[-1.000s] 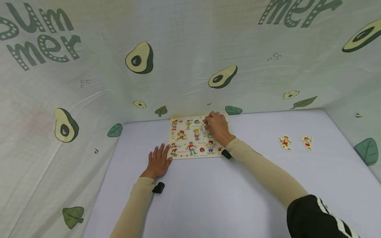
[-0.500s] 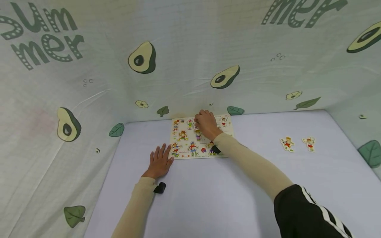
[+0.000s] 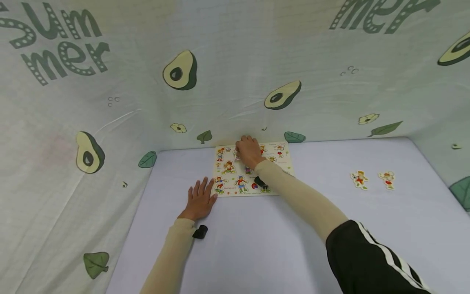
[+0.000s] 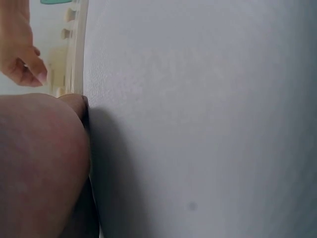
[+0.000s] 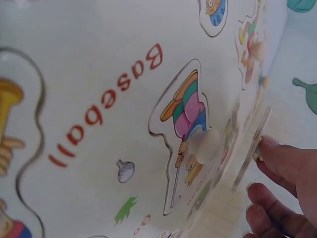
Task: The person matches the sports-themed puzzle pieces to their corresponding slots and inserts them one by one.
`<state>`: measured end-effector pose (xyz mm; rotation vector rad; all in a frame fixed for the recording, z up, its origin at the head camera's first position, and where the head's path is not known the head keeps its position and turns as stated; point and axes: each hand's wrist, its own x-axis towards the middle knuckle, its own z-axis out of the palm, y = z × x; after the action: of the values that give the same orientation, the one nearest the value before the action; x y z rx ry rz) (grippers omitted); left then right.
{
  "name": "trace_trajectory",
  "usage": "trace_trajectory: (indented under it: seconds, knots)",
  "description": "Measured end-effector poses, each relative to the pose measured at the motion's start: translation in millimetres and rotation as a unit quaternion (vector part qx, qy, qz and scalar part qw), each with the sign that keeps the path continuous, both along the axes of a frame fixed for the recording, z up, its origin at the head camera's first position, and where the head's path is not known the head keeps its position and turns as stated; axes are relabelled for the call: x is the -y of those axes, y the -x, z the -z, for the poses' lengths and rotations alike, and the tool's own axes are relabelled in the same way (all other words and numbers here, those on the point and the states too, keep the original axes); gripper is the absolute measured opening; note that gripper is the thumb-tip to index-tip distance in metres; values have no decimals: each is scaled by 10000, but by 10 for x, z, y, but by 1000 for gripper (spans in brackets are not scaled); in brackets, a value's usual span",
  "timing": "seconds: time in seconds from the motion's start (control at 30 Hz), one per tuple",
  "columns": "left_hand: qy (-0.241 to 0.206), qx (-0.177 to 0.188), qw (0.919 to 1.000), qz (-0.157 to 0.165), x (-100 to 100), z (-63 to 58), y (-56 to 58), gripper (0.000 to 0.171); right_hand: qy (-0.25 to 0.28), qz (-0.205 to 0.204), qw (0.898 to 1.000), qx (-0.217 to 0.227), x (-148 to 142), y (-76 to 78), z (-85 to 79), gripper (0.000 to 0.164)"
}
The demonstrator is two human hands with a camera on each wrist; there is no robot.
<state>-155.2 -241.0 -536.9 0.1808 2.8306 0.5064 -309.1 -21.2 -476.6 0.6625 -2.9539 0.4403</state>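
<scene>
A cream wooden peg puzzle board (image 3: 287,165) with cartoon sports figures lies against the back wall. My right hand (image 3: 249,152) is over its upper part. In the right wrist view its thumb and fingers pinch a thin puzzle piece (image 5: 253,148), seen edge-on above the board, so its picture is hidden. A golfer piece (image 5: 190,124) with a round knob lies in its recess nearby. My left hand (image 3: 199,202) rests flat with fingers spread, touching the board's lower left corner. In the left wrist view the base of that hand fills the lower left.
Two loose figure pieces, a footballer (image 3: 360,179) and a figure in red and white (image 3: 387,179), lie on the white table (image 3: 257,245) to the right. An avocado-print cloth (image 3: 227,81) hangs behind and at the sides.
My right hand has moved left across the board's upper part, uncovering figures at its upper right. My left hand stays by the board's corner. The head view has shifted slightly.
</scene>
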Motion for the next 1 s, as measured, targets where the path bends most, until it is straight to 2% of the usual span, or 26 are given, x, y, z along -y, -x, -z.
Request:
trace_trajectory:
  seconds: [0.3,0.67,0.87,0.9,1.0]
  knots:
    - [53,27,10000,37,-25,-20,21,68,-322,129,9994,-61,36,96,68,11]
    - [10,-17,10000,-15,-37,-33,33,67,-514,234,9984,-63,81,207,137,17]
    - [22,-19,10000,-69,-36,-32,10,67,-560,286,9978,-212,108,142,124,19]
    - [44,-5,10000,-82,-37,-31,4,67,-528,269,9976,-362,106,121,123,18]
    - [58,32,9999,-109,-32,-20,-13,68,-405,240,9982,-382,81,84,133,17]
